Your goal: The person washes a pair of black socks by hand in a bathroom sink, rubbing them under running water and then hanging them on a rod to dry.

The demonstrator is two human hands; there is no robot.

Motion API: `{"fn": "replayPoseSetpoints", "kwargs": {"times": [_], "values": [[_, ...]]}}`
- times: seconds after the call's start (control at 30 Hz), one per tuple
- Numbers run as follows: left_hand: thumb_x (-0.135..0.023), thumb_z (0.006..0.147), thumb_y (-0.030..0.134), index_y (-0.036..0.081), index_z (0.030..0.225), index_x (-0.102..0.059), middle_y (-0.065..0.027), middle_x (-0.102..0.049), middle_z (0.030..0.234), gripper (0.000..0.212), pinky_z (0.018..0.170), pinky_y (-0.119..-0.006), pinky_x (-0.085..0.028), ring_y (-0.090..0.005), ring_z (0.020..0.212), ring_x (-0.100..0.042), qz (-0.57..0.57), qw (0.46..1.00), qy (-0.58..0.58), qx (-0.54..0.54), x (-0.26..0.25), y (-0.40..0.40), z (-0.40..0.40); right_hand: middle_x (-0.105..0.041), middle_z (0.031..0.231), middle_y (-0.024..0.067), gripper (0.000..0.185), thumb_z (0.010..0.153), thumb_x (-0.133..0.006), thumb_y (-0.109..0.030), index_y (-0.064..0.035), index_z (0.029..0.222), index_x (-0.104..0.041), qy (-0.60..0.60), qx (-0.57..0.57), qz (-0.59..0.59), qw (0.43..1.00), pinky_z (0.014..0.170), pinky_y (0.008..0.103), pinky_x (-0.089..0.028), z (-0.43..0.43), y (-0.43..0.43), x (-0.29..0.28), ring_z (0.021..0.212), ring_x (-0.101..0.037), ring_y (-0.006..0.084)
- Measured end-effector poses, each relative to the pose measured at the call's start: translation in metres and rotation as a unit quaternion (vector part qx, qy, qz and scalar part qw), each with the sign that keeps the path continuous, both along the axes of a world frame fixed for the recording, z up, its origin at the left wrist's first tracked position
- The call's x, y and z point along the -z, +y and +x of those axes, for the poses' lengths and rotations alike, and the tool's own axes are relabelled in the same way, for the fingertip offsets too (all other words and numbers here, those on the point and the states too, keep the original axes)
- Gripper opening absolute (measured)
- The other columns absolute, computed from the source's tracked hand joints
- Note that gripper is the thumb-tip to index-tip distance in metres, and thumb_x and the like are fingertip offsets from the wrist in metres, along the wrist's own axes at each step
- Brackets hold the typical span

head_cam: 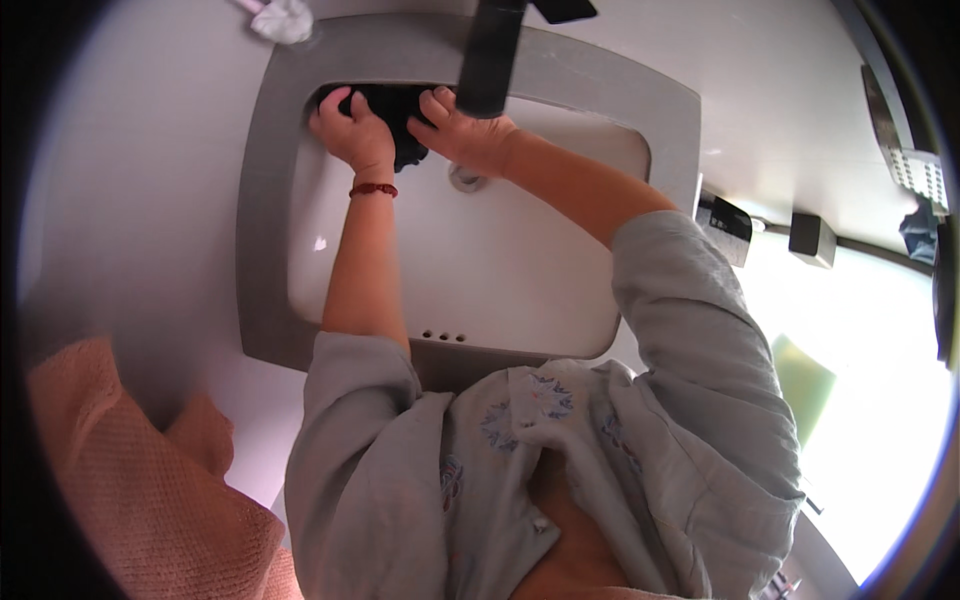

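Note:
A dark, wet-looking cloth point(390, 105) lies bunched in the far left corner of a white sink basin point(487, 270). My left hand point(356, 135) grips its left part, with a red bracelet point(373, 190) on the wrist. On the right side of the same cloth, my right hand point(454, 127) has its fingers curled into the fabric. Just beside that hand, the black faucet spout point(487, 67) hangs over the basin. The round metal drain point(468, 178) shows partly below my right wrist. Some of the cloth is hidden under my fingers.
Around the basin runs a grey rim point(262, 225). A white mesh bath puff point(283, 21) sits at its far left corner. A pink towel point(165, 495) hangs at the lower left. Dark boxy items point(812, 240) stand along the right by a bright window.

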State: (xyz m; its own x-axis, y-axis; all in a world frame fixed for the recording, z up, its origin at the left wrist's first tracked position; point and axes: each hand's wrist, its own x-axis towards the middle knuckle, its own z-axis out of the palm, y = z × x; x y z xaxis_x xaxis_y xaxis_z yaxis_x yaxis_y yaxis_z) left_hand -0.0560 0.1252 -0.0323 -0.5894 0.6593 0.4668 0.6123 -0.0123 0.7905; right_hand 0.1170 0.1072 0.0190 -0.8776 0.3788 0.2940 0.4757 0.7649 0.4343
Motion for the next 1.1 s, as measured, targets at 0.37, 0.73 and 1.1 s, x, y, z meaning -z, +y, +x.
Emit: {"fn": "replayPoseSetpoints", "kwargs": {"times": [0.37,0.73,1.1], "values": [[-0.064,0.085,0.016,0.001,0.095,-0.062,-0.007,-0.062,0.097,0.018,0.079,-0.029,-0.045,-0.0165,0.088,-0.056,-0.025,0.942,-0.294,0.161,-0.01,-0.05,0.186,-0.056,0.094,0.0096,0.019,0.07,-0.061,-0.015,-0.0053,0.086,-0.065,-0.096,0.127,-0.1,0.982,0.083,0.0332,-0.038,0.155,-0.057,-0.032,0.093,-0.052,0.0242],[-0.056,0.083,0.005,0.001,0.089,-0.067,-0.0028,-0.066,0.085,0.013,0.079,-0.025,-0.045,-0.0097,0.083,-0.057,-0.275,0.688,-0.234,0.63,-0.028,-0.053,0.174,-0.061,0.084,0.0049,0.015,0.074,-0.057,-0.008,-0.0155,0.083,-0.066,-0.194,0.309,-0.385,0.848,0.08,0.0368,-0.035,0.109,-0.122,-0.072,0.084,-0.058,0.0191],[-0.049,0.077,0.003,0.003,0.107,-0.059,-0.0123,-0.062,0.105,0.031,0.091,-0.033,-0.043,-0.0248,0.104,-0.056,-0.254,0.674,-0.099,0.687,-0.033,-0.05,0.213,-0.052,0.088,0.0069,0.018,0.071,-0.059,-0.005,-0.0113,0.087,-0.059,0.062,0.375,-0.214,0.9,0.084,0.0484,-0.034,0.106,-0.176,-0.043,0.093,-0.051,0.0228]]}}
